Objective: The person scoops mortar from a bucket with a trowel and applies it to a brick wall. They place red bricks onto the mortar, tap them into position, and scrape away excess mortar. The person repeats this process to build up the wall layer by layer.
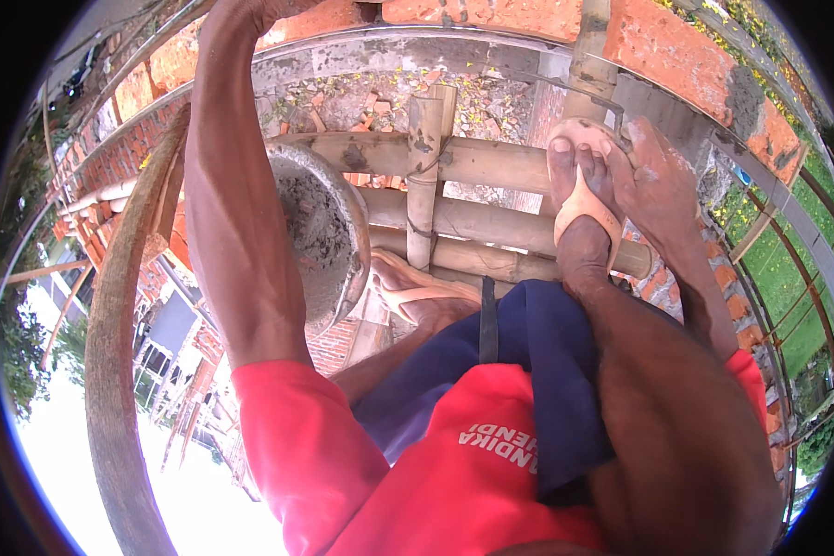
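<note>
My left hand (pixel 273 9) reaches to the top edge of the view, at the orange brick wall (pixel 482 17). Its fingers are mostly cut off there, so what it touches is hidden. Beside my right foot, my right hand (pixel 660 181) is closed around a trowel, whose thin bent shank (pixel 610 105) shows beyond the fingers. The blade appears only as a thin edge, if at all. Under my left forearm stands a round bucket (pixel 350 218) with grey wet mortar (pixel 320 232) inside.
I am on a scaffold of bamboo poles (pixel 491 165) lashed together, feet in tan sandals (pixel 588 206). A curved wooden pole (pixel 116 352) rises at left. Broken brick (pixel 371 111) litters the ground far below. Grass (pixel 797 296) lies beyond at right.
</note>
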Demonstrator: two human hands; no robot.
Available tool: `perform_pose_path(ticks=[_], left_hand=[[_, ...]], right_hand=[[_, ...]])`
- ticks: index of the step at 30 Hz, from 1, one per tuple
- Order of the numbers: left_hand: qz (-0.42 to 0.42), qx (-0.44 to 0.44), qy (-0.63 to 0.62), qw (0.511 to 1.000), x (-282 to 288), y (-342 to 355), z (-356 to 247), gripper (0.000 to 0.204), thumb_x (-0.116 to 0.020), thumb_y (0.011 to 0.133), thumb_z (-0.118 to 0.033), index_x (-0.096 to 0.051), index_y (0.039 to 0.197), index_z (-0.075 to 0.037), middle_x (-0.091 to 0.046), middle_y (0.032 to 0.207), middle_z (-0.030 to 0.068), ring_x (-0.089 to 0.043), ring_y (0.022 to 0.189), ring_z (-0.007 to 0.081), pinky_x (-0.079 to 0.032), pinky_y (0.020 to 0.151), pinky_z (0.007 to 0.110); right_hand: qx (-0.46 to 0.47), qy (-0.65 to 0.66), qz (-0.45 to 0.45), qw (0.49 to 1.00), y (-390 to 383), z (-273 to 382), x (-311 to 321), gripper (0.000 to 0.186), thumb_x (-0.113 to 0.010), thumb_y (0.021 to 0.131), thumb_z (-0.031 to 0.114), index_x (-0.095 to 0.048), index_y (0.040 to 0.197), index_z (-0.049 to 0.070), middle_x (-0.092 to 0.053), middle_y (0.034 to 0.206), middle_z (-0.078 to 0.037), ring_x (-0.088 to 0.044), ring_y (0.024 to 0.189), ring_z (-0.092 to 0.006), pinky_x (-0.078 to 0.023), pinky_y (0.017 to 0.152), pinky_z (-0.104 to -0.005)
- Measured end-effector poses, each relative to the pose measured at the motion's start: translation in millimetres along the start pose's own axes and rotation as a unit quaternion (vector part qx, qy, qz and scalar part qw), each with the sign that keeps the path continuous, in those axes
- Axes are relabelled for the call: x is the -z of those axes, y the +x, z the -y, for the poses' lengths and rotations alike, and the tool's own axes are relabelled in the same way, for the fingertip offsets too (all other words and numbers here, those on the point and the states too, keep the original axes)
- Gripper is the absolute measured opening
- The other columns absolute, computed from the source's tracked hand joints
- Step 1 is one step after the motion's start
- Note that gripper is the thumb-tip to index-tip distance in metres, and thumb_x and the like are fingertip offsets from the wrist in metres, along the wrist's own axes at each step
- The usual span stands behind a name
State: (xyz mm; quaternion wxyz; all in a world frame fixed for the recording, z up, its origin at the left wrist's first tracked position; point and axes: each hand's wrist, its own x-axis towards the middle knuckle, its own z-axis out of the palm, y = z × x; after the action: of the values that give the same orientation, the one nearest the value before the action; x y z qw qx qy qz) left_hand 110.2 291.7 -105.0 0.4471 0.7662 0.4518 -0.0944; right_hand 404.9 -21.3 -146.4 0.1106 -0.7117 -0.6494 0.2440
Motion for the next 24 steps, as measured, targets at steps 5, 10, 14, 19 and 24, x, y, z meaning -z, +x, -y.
perform_pose_path(ticks=[5, 10, 14, 19, 24], left_hand=[[-0.011, -0.017, 0.006, 1.000, -1.7, 5.4, 3.5, 0.059, -0.096, 0.074, -0.024, -0.069, 0.124, -0.009, -0.071, 0.127, 0.0105, -0.059, 0.125, 0.0282, -0.046, 0.104, 0.046], [0.016, -0.031, -0.055, 0.998, -2.0, 11.1, 11.0, 0.066, -0.098, 0.071, -0.023, -0.067, 0.127, -0.004, -0.070, 0.130, 0.0140, -0.060, 0.127, 0.0313, -0.048, 0.103, 0.047], [-0.010, -0.059, -0.012, 0.998, -4.0, 13.5, 14.8, 0.071, -0.098, 0.072, -0.025, -0.066, 0.131, -0.002, -0.069, 0.131, 0.0173, -0.060, 0.128, 0.0337, -0.048, 0.104, 0.047], [-0.009, -0.037, 0.022, 0.999, -2.0, 12.9, 11.2, 0.075, -0.097, 0.073, -0.026, -0.064, 0.135, -0.001, -0.068, 0.136, 0.0194, -0.058, 0.131, 0.0354, -0.048, 0.106, 0.048], [-0.012, -0.038, 0.070, 0.997, 0.4, 11.6, 10.4, 0.075, -0.096, 0.073, -0.025, -0.063, 0.135, 0.000, -0.068, 0.137, 0.0193, -0.058, 0.132, 0.0365, -0.047, 0.107, 0.049]], right_hand=[[0.018, -0.098, -0.004, 0.995, 15.7, 10.2, -25.7, 0.034, -0.067, 0.097, 0.029, -0.064, 0.120, 0.004, -0.071, 0.112, -0.019, -0.071, 0.098, -0.0412, -0.058, 0.075, -0.0492], [0.074, -0.084, -0.073, 0.991, 1.9, 7.4, -18.3, 0.029, -0.069, 0.097, 0.026, -0.062, 0.113, 0.003, -0.067, 0.103, -0.021, -0.068, 0.092, -0.0430, -0.055, 0.073, -0.0512], [0.023, -0.014, -0.036, 0.999, -9.2, 9.2, -2.0, 0.027, -0.069, 0.098, 0.025, -0.060, 0.108, 0.002, -0.065, 0.096, -0.023, -0.066, 0.088, -0.0447, -0.052, 0.072, -0.0528], [-0.023, 0.007, 0.008, 1.000, 6.2, 30.9, -14.1, 0.026, -0.069, 0.099, 0.023, -0.058, 0.103, 0.001, -0.062, 0.088, -0.024, -0.064, 0.083, -0.0468, -0.049, 0.070, -0.0547], [0.027, -0.025, -0.041, 0.998, 20.3, 25.9, -25.3, 0.025, -0.068, 0.099, 0.023, -0.058, 0.106, 0.001, -0.063, 0.089, -0.022, -0.063, 0.083, -0.0468, -0.050, 0.070, -0.0535]])
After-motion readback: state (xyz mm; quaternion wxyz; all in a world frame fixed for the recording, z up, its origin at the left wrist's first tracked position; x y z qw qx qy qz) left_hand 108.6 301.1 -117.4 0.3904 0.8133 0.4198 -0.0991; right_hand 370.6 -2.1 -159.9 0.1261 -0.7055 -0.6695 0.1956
